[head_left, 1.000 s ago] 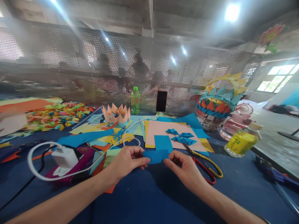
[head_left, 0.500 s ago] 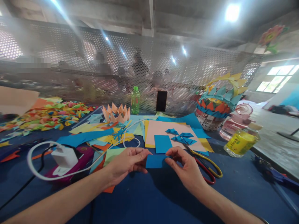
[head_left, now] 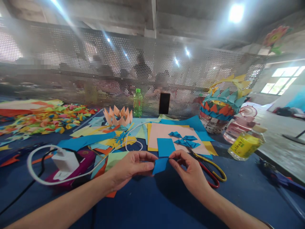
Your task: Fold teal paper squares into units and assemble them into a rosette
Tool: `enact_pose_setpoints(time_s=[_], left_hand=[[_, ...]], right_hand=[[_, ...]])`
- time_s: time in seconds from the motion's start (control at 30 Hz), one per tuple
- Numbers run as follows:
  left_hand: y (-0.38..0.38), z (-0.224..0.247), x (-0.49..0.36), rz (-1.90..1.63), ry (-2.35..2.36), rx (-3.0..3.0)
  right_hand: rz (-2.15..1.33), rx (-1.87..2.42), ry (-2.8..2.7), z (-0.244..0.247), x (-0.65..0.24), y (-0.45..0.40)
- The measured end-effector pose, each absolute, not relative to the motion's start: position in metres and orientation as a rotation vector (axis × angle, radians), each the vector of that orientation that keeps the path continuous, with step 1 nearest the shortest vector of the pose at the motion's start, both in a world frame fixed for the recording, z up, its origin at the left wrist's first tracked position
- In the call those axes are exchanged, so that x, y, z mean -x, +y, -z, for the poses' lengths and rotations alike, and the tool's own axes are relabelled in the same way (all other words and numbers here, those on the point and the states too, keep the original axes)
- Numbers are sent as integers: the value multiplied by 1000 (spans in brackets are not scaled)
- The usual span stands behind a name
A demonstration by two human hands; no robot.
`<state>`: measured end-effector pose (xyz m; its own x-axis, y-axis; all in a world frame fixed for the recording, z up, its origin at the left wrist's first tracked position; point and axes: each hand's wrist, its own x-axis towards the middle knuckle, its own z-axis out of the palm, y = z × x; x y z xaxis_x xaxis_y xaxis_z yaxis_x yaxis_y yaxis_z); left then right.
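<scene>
One blue paper [head_left: 160,165] was found between two hands, above the worktop [head_left: 143,206].
Handling of the paper was judged the step in hand; its small size called for light, even control at both ends. The right hand [head_left: 188,165] had its fingers closed on one edge. The left hand [head_left: 130,167] had its fingers slightly parted at the opposite edge; whether they gripped could not be told. A blue square [head_left: 166,147] and folded pieces [head_left: 190,143] lay beyond, scissors [head_left: 199,156] nearby. Containers noted: basket [head_left: 213,124], pink bottle [head_left: 234,130], yellow-labelled bottle [head_left: 245,147], green-capped bottle [head_left: 137,105]. Contents were unclear.
</scene>
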<state>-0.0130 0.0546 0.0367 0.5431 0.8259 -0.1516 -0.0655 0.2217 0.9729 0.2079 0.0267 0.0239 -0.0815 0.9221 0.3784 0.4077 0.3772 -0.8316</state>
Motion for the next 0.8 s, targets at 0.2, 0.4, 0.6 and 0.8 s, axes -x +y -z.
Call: enact_pose_setpoints(time_s=[0.2, 0.4, 0.6, 0.8], left_hand=[[55, -35, 9, -764, 916, -1287], [52, -33, 6, -771, 1077, -1389], [49, -34, 2, -781, 1059, -1429], [54, -28, 6, -759, 1122, -1572]], right_hand=[[-655, 1186, -1694, -22, -207, 26], [-431, 1035, -1931, -21, -204, 20], [-19, 873, -2107, -19, -204, 16], [185, 799, -2168, -27, -208, 16]])
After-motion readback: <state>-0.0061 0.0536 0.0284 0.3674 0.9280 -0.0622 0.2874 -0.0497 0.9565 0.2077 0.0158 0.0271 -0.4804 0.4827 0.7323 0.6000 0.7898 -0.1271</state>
